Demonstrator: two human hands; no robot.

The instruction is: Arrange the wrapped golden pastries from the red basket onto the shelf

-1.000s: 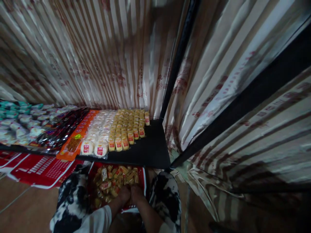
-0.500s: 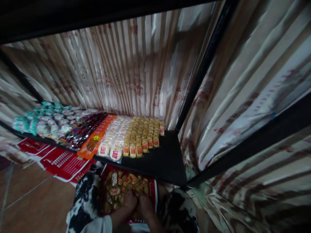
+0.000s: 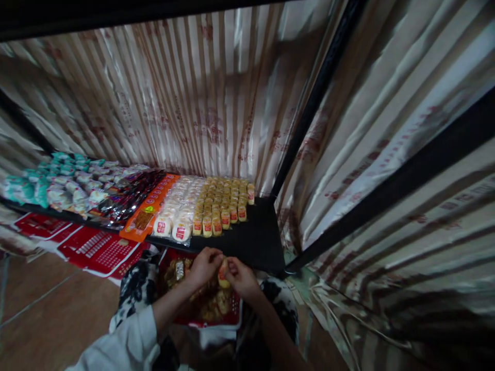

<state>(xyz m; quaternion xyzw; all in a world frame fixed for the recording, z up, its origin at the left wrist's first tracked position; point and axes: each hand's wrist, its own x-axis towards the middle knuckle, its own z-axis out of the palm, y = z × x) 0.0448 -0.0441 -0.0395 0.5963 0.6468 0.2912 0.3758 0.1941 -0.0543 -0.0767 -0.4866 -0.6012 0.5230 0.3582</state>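
Observation:
A small yellow wrapped snack cake [image 3: 223,278] hangs upright over the basket, its red label facing me. My right hand [image 3: 243,279] pinches it at the upper right edge. My left hand [image 3: 205,265] is closed too, thumb and finger pinched at the top of its wrapper. Below both hands, a red plastic basket [image 3: 236,310] holds many more wrapped cakes in gold packaging. Just beyond, rows of similar yellow snack cakes [image 3: 226,203] stand on a black shelf [image 3: 257,242].
Left of the yellow rows lie white round packaged cakes [image 3: 172,211], orange snack packs [image 3: 144,219], dark shiny packets [image 3: 126,198] and teal-and-white packets [image 3: 58,178]. Red baskets [image 3: 100,250] stand on the tiled floor. Black posts [image 3: 309,108] and striped curtains [image 3: 224,98] enclose the shelf.
Both hands have risen from among the cakes in the basket toward the shelf edge, bringing up one wrapped snack cake. The camera view has shifted slightly.

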